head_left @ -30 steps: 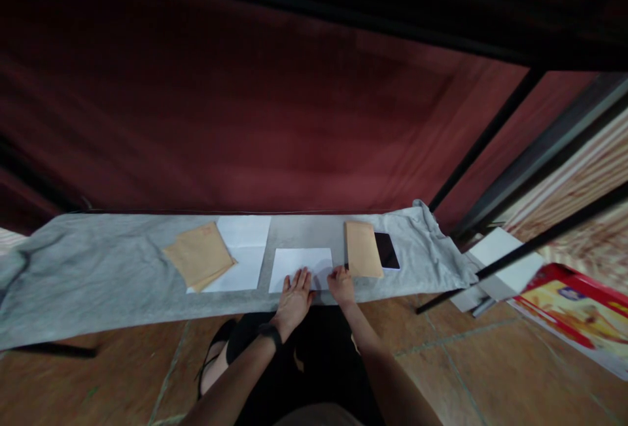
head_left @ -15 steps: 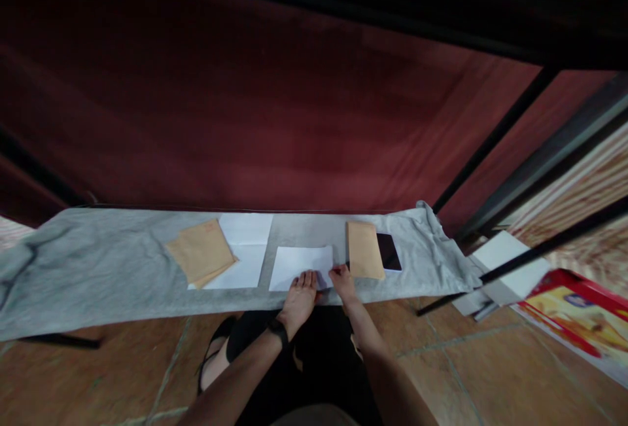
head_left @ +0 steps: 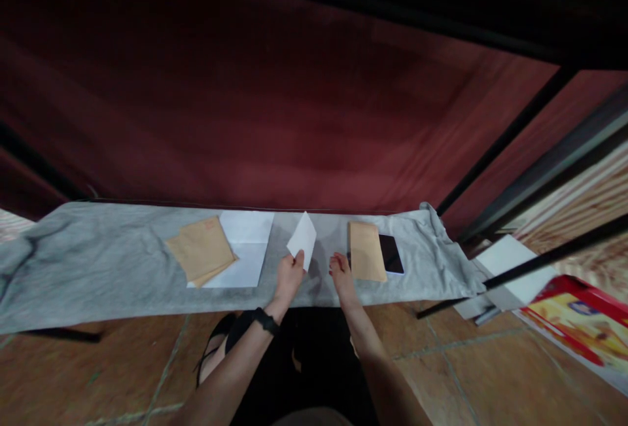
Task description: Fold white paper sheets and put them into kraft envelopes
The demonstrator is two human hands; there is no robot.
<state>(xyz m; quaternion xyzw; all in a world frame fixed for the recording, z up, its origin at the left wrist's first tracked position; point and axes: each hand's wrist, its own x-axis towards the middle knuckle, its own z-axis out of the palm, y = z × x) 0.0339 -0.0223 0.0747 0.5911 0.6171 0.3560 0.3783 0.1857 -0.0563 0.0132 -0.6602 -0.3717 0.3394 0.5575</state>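
Note:
My left hand [head_left: 289, 275], with a dark band on the wrist, is closed on a folded sheet of white paper [head_left: 303, 236]. The paper is raised and tilted above the grey cloth, its thumb-side edge pinched near the bottom. To the right, my right hand [head_left: 340, 270] is over the cloth with fingers loosely bent and apart, and nothing shows in it. Just beside that hand lies a brown paper envelope [head_left: 367, 252]. A dark-screened phone [head_left: 391, 254] rests against the envelope's right side, partly covered by it.
The grey cloth [head_left: 112, 262] covers a narrow table. On its left, several brown envelopes [head_left: 203, 249] overlap white creased paper [head_left: 250, 249]. A dark red panel [head_left: 275, 118] rises behind. White boxes [head_left: 515, 266] and a red printed box [head_left: 583, 321] stand at the right.
The white paper lay flat under both hands; it is now folded smaller and lifted in my left hand. My right hand has let go of its edge.

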